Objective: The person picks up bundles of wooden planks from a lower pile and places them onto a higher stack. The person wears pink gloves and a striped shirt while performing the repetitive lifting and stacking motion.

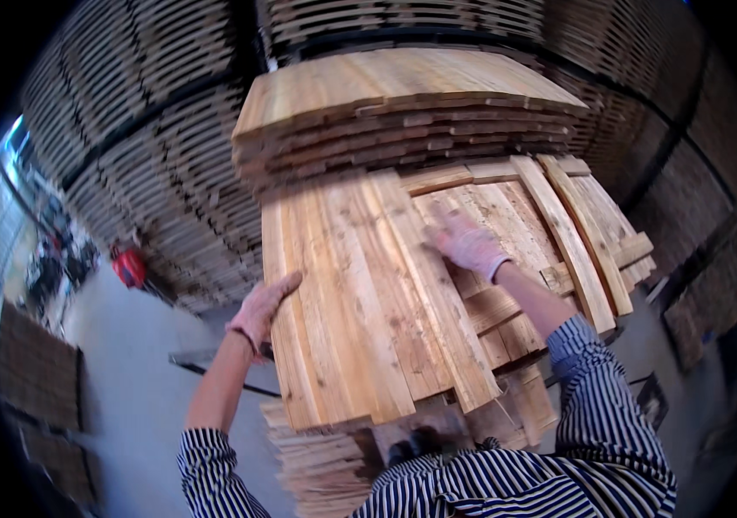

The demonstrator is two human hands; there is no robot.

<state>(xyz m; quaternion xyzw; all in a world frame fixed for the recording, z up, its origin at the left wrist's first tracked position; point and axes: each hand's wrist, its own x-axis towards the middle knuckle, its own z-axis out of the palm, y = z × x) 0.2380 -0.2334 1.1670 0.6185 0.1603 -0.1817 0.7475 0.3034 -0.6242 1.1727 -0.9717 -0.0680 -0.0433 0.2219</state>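
Several pale wooden boards (347,302) lie side by side in front of me, running away from my body with their near ends uneven. My left hand (266,312), in a pinkish work glove, is closed on the outer left board's edge; part of its fingers is hidden. My right hand (463,240), gloved too, is slightly blurred by motion. Its fingers are stretched out just right of the boards, over a lower layer of planks (493,216). Two narrow loose planks (569,246) lie further right, across a crosspiece (506,306).
A stack of wooden panels (411,82) rises just beyond the boards. Tall racks of stacked slats (161,164) stand behind and to the left. More wood (325,462) lies low near my feet. On the grey floor (131,345), a red object (129,268) stands by the left racks.
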